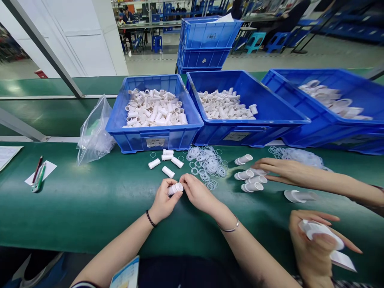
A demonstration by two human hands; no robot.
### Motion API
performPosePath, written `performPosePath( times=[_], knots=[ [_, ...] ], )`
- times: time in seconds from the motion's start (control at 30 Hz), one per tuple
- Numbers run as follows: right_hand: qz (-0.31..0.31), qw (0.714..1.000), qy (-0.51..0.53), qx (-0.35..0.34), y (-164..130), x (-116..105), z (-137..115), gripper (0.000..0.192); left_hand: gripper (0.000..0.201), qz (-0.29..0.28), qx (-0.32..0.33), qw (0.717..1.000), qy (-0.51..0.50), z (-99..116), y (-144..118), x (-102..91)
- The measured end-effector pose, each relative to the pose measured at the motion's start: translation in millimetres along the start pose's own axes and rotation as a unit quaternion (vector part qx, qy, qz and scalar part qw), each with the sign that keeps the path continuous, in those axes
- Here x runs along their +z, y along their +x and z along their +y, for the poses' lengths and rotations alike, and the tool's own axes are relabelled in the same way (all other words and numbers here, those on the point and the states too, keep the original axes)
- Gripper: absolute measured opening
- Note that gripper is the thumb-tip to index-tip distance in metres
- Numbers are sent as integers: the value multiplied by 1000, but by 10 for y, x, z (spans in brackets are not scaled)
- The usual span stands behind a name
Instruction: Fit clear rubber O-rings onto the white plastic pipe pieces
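Both my hands meet at the middle of the green table (90, 200) on one small white plastic tube (175, 188). My left hand (163, 200) grips its near end. My right hand (198, 195) pinches the far end with the fingertips. Just beyond my hands lie a few loose white tubes (168, 172) and a scatter of clear rubber rings (207, 164). More white tubes (250, 180) lie to the right.
Three blue bins (154, 138) (240, 136) (330, 136) of white parts line the far side. A clear plastic bag (94, 132) sits left, pens on paper (39, 176) further left. A co-worker's hands (282, 170) (315, 244) work at right, one holding a white part.
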State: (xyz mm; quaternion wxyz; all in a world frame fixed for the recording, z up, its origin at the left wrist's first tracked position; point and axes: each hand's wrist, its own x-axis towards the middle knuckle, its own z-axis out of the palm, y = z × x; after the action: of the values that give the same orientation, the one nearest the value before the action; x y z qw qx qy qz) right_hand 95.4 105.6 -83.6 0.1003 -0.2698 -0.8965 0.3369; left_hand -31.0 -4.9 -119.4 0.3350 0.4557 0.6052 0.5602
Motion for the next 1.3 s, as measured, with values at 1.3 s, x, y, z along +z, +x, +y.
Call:
performPosePath(
  times=[1.3],
  knots=[
    [391,899,-185,-63,-319,-884,270,9,23,-3,-81,993,-90,92,73,-45]
  ],
)
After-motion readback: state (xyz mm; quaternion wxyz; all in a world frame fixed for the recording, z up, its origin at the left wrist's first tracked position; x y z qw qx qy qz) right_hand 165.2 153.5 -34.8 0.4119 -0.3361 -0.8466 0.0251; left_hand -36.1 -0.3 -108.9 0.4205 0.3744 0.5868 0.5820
